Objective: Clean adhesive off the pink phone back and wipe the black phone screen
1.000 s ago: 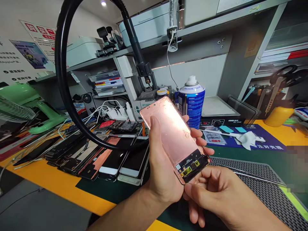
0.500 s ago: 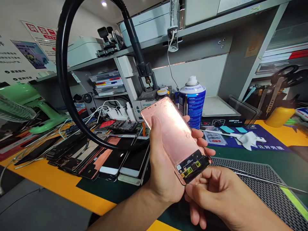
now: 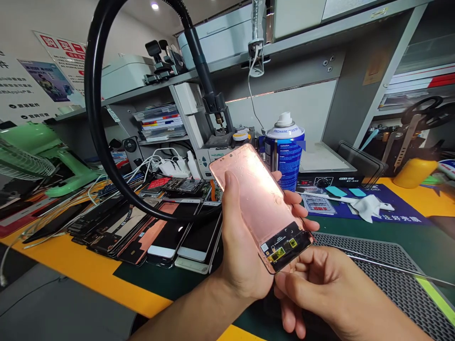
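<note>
My left hand (image 3: 236, 246) grips a phone screen panel (image 3: 254, 189), thumb along its left edge and fingertips curled around its right edge. The panel is tilted, its shiny copper-pink back towards me, with a black strip and a flex board (image 3: 284, 248) at the lower end. My right hand (image 3: 320, 284) is closed in a pinch right at the panel's bottom edge; what lies between thumb and forefinger is hidden. Metal tweezers (image 3: 387, 265) stretch out to the right from behind the right hand, over a grey perforated mat (image 3: 377, 289); whether that hand holds them I cannot tell.
Rows of phones and screens (image 3: 174, 227) lie on the left. A black flexible hose (image 3: 94, 104) loops in front of them. Behind the panel stands a blue spray can (image 3: 284, 156), beside a heating plate (image 3: 323, 158). A white cloth (image 3: 368, 206) lies at right; a green fan (image 3: 53, 156) stands far left.
Both hands and the panel keep almost the same pose. The whole view has shifted very slightly.
</note>
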`<state>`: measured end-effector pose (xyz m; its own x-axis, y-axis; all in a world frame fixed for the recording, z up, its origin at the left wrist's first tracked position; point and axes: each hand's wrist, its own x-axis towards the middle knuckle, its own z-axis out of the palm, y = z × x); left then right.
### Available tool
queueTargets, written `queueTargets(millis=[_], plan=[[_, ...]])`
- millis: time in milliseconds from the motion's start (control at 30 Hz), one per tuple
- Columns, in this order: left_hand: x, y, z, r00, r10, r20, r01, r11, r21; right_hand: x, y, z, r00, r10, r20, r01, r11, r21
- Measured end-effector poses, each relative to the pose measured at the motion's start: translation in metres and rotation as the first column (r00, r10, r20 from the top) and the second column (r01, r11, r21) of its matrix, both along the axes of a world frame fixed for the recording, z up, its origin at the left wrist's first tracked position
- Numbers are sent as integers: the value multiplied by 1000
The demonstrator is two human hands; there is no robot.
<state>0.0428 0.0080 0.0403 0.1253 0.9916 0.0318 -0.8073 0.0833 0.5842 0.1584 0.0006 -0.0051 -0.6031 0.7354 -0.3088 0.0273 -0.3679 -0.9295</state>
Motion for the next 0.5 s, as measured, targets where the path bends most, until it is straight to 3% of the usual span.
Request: queueTargets(millis=[500], plan=[[-1,1,0,1000,-5,-3,5,1000,4,0,1,-1,1000,2,-22,-2,1000,-1]])
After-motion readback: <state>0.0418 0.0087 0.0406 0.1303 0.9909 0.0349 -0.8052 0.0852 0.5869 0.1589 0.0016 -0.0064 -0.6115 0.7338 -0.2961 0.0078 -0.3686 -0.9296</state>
